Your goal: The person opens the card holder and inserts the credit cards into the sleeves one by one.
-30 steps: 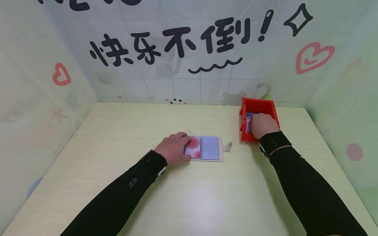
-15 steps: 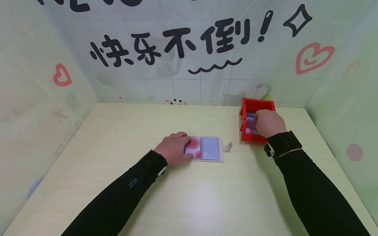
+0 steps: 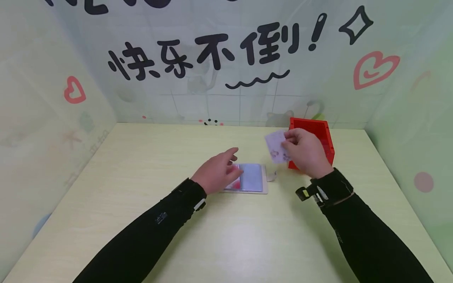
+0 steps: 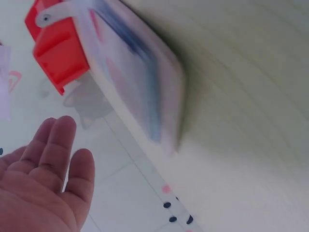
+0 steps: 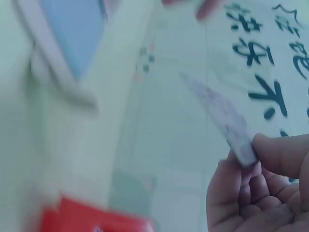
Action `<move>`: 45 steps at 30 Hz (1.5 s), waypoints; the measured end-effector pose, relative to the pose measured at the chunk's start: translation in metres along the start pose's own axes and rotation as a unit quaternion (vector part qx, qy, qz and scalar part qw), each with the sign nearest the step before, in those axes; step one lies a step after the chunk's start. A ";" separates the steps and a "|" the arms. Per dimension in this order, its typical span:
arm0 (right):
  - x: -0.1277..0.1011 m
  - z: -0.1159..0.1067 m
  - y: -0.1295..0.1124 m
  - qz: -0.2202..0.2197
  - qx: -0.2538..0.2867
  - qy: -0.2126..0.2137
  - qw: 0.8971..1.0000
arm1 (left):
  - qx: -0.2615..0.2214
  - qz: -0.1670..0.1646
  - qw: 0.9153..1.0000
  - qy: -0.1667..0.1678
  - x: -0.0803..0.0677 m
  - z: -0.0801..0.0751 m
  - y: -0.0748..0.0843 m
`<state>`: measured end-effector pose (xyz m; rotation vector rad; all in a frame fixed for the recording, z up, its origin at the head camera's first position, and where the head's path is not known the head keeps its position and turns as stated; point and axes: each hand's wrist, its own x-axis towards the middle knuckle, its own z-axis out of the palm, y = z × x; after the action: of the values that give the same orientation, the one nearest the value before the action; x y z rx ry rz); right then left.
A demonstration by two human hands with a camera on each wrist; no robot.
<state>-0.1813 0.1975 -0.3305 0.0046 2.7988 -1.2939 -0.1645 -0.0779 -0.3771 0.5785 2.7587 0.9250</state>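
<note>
The right hand (image 3: 303, 154) is pinching a pale card (image 3: 277, 146) between thumb and fingertips, holding it up in the air just in front of the red bin (image 3: 320, 135). The card has a light pinkish-purple print on it, too small to make out. In the right wrist view you're seeing that same card (image 5: 223, 120) edge-on, with the thumb and fingers (image 5: 277, 155) clamped on its lower end.

The left hand (image 3: 217, 171) is hovering open over the left half of the card holder (image 3: 252, 179), fingers straight and a bit spread, not gripping anything. From the left wrist view the palm and fingers (image 4: 58, 159) are clearly lifted off the holder (image 4: 140, 87), so it's above it rather than pressing on it.

The card holder is lying open flat on the table (image 3: 226, 236), roughly mid-table and a bit toward the far edge. Its right page is showing a bluish clear sleeve, and the left page has something pink and red in it, mostly hidden by the hand. A small closure tab (image 3: 272, 175) is sticking out on its right side, pointing toward the bin.

The red bin is sitting near the far right corner of the table, close to the back wall. The right hand and card are blocking the inside of it, so I can't tell what's in there.
</note>
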 end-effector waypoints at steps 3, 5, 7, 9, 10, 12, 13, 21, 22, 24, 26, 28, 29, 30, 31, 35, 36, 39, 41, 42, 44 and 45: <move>-0.003 0.020 -0.003 0.019 0.062 -0.057 0.996 | -0.068 -0.005 0.998 0.006 0.001 0.001 0.009; -0.004 0.032 -0.004 0.031 0.097 -0.087 0.991 | -0.103 -0.007 0.995 0.016 0.001 0.002 0.014; -0.005 0.043 -0.005 0.037 0.119 -0.106 0.986 | -0.131 -0.015 0.991 0.026 0.002 0.003 0.017; -0.006 0.051 -0.006 0.041 0.134 -0.117 0.983 | -0.151 -0.026 0.987 0.036 0.003 0.004 0.018; -0.007 0.055 -0.006 0.043 0.137 -0.121 0.982 | -0.158 -0.033 0.986 0.040 0.003 0.004 0.018; -0.007 0.060 -0.006 0.042 0.132 -0.127 0.982 | -0.171 -0.044 0.983 0.045 0.004 0.005 0.016; -0.007 0.061 -0.005 0.039 0.125 -0.128 0.983 | -0.175 -0.048 0.982 0.047 0.005 0.006 0.014; -0.008 0.069 0.009 -0.039 -0.110 -0.149 0.982 | -0.122 -0.092 0.987 0.048 0.009 0.007 0.000; -0.008 0.070 0.011 -0.045 -0.138 -0.158 0.977 | -0.116 -0.099 0.987 0.045 0.010 0.007 -0.002; -0.010 0.071 0.013 -0.054 -0.178 -0.175 0.967 | -0.100 -0.109 0.988 0.038 0.011 0.008 -0.005; -0.011 0.072 0.016 -0.062 -0.200 -0.185 0.960 | -0.087 -0.119 0.989 0.029 0.011 0.009 -0.007; -0.013 0.072 0.018 -0.067 -0.213 -0.191 0.956 | -0.070 -0.125 0.989 0.022 0.012 0.010 -0.009; -0.013 0.072 0.018 -0.069 -0.218 -0.192 0.954 | -0.061 -0.128 0.990 0.018 0.012 0.010 -0.010; -0.014 0.072 0.019 -0.072 -0.223 -0.192 0.953 | -0.053 -0.131 0.990 0.016 0.012 0.010 -0.011; -0.014 0.073 0.020 -0.073 -0.227 -0.191 0.952 | -0.045 -0.133 0.990 0.013 0.012 0.011 -0.012; -0.015 0.073 0.021 -0.074 -0.241 -0.198 0.947 | -0.020 -0.137 0.990 0.006 0.012 0.012 -0.014; -0.015 0.073 0.021 -0.072 -0.243 -0.201 0.946 | -0.015 -0.138 0.990 0.005 0.012 0.012 -0.014; -0.015 0.074 0.022 -0.067 -0.245 -0.207 0.945 | -0.004 -0.139 0.990 0.001 0.013 0.013 -0.014; -0.015 0.074 0.023 -0.067 -0.245 -0.208 0.945 | 0.004 -0.137 0.991 0.001 0.013 0.014 -0.014; -0.015 0.075 0.024 -0.066 -0.245 -0.209 0.945 | 0.008 -0.136 0.991 0.002 0.013 0.014 -0.013; -0.015 0.075 0.024 -0.065 -0.245 -0.209 0.945 | 0.014 -0.134 0.991 0.004 0.013 0.015 -0.013; -0.015 0.075 0.024 -0.065 -0.244 -0.209 0.945 | 0.016 -0.133 0.991 0.005 0.013 0.015 -0.012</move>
<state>-0.1615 0.1560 -0.3964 -0.4273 2.6795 -0.4963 -0.1759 -0.0733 -0.3973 0.2008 2.7731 0.8248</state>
